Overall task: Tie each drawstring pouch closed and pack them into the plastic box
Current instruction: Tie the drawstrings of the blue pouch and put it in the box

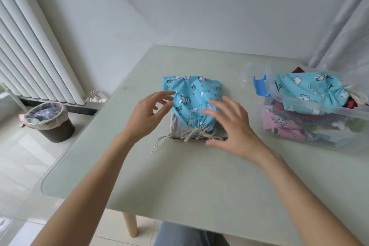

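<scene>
A blue patterned drawstring pouch (191, 98) lies mid-table on top of a grey pouch (176, 126), its neck gathered and its beige cord (196, 134) knotted at the near end. My left hand (148, 115) hovers at the pouch's left edge, fingers spread and relaxed, holding nothing. My right hand (232, 126) hovers over its right side, fingers straight, thumb near the cord. At the right stands the clear plastic box (311, 112) with a blue latch (260, 86), filled with several pouches; a tied blue pouch (311, 92) lies on top.
The pale green table (179, 175) meets a white wall behind. A white radiator (34, 46) and a lined dark bin (50, 122) stand on the floor at the left. Clear plastic sheeting (343, 32) hangs at the right behind the box.
</scene>
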A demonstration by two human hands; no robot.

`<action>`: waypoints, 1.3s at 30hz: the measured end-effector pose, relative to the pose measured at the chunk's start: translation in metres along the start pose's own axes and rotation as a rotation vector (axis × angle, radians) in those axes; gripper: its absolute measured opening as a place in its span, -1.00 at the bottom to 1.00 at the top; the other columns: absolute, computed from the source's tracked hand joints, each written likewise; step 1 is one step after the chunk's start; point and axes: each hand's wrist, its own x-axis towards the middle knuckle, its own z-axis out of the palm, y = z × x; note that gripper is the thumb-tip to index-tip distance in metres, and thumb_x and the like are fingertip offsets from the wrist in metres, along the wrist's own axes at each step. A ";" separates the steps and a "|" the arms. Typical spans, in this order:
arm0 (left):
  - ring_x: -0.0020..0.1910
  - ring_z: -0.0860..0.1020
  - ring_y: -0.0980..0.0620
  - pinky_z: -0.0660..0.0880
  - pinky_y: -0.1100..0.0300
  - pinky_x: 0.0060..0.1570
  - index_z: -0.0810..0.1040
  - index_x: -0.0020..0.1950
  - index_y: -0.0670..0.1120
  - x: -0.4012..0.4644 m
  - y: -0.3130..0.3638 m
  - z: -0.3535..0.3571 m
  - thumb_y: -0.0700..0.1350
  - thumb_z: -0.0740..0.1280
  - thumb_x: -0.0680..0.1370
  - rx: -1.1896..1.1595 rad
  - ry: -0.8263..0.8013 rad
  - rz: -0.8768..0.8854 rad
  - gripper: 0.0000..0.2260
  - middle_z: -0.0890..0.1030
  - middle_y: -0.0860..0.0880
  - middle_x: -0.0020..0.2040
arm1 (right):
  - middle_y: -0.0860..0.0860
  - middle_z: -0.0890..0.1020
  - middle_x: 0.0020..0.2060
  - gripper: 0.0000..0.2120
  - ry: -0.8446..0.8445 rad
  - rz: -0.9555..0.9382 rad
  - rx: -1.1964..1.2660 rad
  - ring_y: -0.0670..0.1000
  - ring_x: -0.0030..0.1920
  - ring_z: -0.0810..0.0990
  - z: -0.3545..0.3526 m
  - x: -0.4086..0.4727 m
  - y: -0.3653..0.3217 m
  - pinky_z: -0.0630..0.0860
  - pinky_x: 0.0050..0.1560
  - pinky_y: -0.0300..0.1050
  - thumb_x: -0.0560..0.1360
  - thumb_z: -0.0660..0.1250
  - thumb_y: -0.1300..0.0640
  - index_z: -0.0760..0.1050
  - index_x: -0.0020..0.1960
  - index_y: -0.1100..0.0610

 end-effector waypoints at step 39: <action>0.07 0.43 0.23 0.28 0.60 -0.01 0.52 0.26 -0.02 0.146 0.021 0.024 -0.17 0.49 0.39 -0.211 0.351 -0.070 -0.55 0.47 0.08 0.14 | 0.07 0.58 0.00 -0.74 0.351 0.272 0.028 0.08 0.07 0.44 -0.074 0.169 0.053 0.17 -0.10 -0.28 0.47 0.38 0.09 0.56 0.16 0.06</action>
